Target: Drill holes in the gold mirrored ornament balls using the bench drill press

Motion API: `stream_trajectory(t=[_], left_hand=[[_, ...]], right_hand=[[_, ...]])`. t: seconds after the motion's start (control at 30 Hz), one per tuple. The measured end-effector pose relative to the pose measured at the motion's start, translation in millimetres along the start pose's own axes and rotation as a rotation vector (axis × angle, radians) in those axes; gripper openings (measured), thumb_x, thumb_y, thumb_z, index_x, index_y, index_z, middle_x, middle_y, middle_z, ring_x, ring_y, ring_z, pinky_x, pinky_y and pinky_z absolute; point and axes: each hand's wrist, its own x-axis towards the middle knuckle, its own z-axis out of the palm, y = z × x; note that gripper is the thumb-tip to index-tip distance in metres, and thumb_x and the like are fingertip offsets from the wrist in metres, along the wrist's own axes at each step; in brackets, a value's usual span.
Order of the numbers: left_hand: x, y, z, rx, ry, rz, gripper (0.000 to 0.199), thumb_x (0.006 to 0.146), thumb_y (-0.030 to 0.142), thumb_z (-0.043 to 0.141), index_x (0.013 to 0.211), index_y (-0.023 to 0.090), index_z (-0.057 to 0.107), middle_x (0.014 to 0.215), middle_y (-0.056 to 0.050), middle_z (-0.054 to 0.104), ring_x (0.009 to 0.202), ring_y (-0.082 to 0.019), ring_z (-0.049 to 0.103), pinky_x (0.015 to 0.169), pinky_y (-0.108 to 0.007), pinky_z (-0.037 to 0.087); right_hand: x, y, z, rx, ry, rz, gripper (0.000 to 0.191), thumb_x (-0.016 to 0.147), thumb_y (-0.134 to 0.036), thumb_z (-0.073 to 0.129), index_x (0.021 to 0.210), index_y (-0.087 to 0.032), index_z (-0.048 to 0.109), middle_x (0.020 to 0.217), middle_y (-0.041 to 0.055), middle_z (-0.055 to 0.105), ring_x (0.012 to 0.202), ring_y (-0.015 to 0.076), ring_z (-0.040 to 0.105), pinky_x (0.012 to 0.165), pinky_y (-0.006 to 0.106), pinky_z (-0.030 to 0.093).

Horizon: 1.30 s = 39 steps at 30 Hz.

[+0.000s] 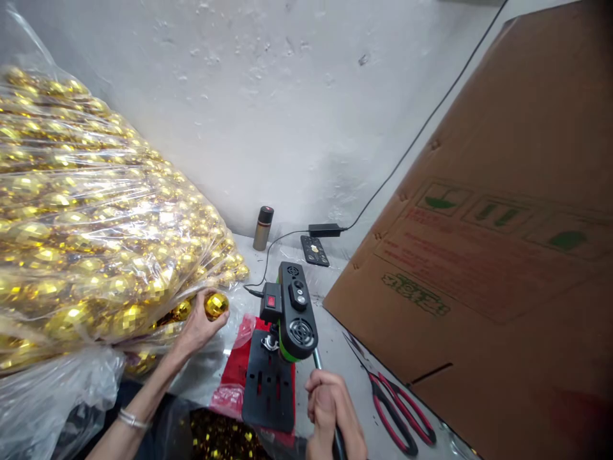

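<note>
Gold ball in the left hand, rod in the right

A faceted gold ball (217, 306) sits at the mouth of a clear bag (158, 214), just above the surface (330, 342), in the left hand (200, 327). That grip is closed only as far as the ball allows: fingers bend round its far left side while the thumb lies along its lower edge. The left forearm slants up and rightward from the lower left corner, a silvery bangle (134, 419) at the wrist.

The right hand (334, 412) is at the lower middle, knuckles bent and thumb pointing forward. Its grip is wrapped firmly round a rod (318, 359), metal at the upper end and dark below; the rod meets the underside of a black device (297, 313), though how they join is hidden. The device stands over a slotted black plate (269, 406) on red sheeting (232, 370).

Further out, red-handled scissors (394, 441) lie right of the right hand, beside a large cardboard box (479, 243). Near the wall stand a dark-capped can (263, 230) and a patterned phone-like slab (315, 251).
</note>
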Motion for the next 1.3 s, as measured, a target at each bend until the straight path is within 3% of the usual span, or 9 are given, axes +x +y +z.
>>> stream_trajectory(t=[0.17,0.23,0.33,0.53,0.77,0.87,0.97,1.17,1.3], left_hand=[[-57.6,22.0,21.9,-0.875,-0.175,-0.548,0.048,0.076,0.044,0.081,0.112,0.019,0.062,0.090,-0.003,0.074,0.070,-0.018,0.072,0.050,-0.021,0.049],[-71.8,25.4,28.5,-1.048,-0.177,-0.737,0.036,0.079,0.036,0.080,0.105,0.018,0.064,0.090,-0.005,0.076,0.068,-0.017,0.074,0.048,-0.019,0.048],[-83.0,27.5,34.6,-1.124,-0.175,-0.852,0.027,0.082,0.027,0.079,0.102,0.017,0.064,0.088,-0.005,0.076,0.066,-0.016,0.075,0.046,-0.018,0.050],[-90.8,28.3,36.4,-1.073,-0.238,-0.840,0.029,0.080,0.028,0.085,0.098,0.017,0.065,0.076,0.002,0.070,0.052,-0.008,0.064,0.039,-0.013,0.041],[-95.7,27.8,39.5,-1.094,-0.349,-0.835,0.035,0.081,0.036,0.084,0.105,0.018,0.067,0.088,-0.003,0.078,0.064,-0.014,0.074,0.050,-0.017,0.052],[-100.1,25.7,43.2,-1.076,-0.334,-0.776,0.046,0.073,0.038,0.091,0.108,0.020,0.068,0.093,0.000,0.077,0.070,-0.013,0.074,0.057,-0.018,0.054],[-103.3,21.4,46.0,-0.991,-0.355,-0.718,0.058,0.068,0.046,0.095,0.113,0.019,0.069,0.083,0.003,0.071,0.063,-0.010,0.068,0.051,-0.016,0.047],[-107.4,12.8,48.0,-0.876,-0.423,-0.646,0.083,0.072,0.055,0.093,0.141,0.022,0.060,0.076,0.004,0.068,0.051,-0.009,0.062,0.046,-0.016,0.042],[-107.8,6.1,58.1,-0.757,-0.404,-0.610,0.086,0.073,0.060,0.090,0.142,0.019,0.059,0.067,0.006,0.067,0.045,-0.009,0.057,0.043,-0.016,0.037]], right_hand=[[9.4,1.5,-6.7,-0.039,-0.054,-0.015,0.038,0.110,-0.028,0.048,0.072,-0.022,0.053,0.071,-0.0018,0.053,0.060,0.0122,0.048,0.059,0.029,0.035],[13.3,4.5,-11.3,-0.070,-0.099,-0.051,0.034,0.109,-0.027,0.048,0.076,-0.023,0.055,0.070,-0.0019,0.053,0.057,0.0119,0.045,0.055,0.029,0.034],[19.1,7.7,-17.4,-0.100,-0.185,-0.170,0.029,0.108,-0.020,0.047,0.080,-0.023,0.056,0.070,-0.0028,0.053,0.054,0.0104,0.044,0.050,0.026,0.034],[27.4,1.1,-18.0,-0.129,-0.212,-0.243,0.027,0.106,-0.012,0.046,0.084,-0.023,0.056,0.072,-0.0031,0.056,0.058,0.0099,0.051,0.055,0.023,0.041],[28.7,-4.1,-15.9,-0.106,-0.207,-0.261,0.027,0.105,-0.010,0.045,0.084,-0.023,0.054,0.073,-0.0041,0.057,0.061,0.0091,0.055,0.058,0.022,0.043],[28.5,-4.9,-16.8,-0.124,-0.212,-0.250,0.026,0.105,-0.011,0.046,0.084,-0.023,0.055,0.073,-0.0042,0.057,0.059,0.0090,0.054,0.056,0.022,0.042],[28.2,-5.2,-17.1,-0.130,-0.213,-0.250,0.026,0.104,-0.010,0.047,0.084,-0.023,0.056,0.073,-0.0037,0.058,0.059,0.0095,0.053,0.056,0.023,0.041],[28.1,-5.8,-16.2,-0.107,-0.205,-0.256,0.026,0.105,-0.010,0.047,0.083,-0.023,0.055,0.074,-0.0041,0.058,0.061,0.0087,0.055,0.058,0.021,0.042],[31.4,-9.7,-15.1,-0.102,-0.216,-0.236,0.027,0.105,-0.011,0.047,0.082,-0.023,0.055,0.074,-0.0042,0.057,0.062,0.0083,0.054,0.059,0.020,0.042]])
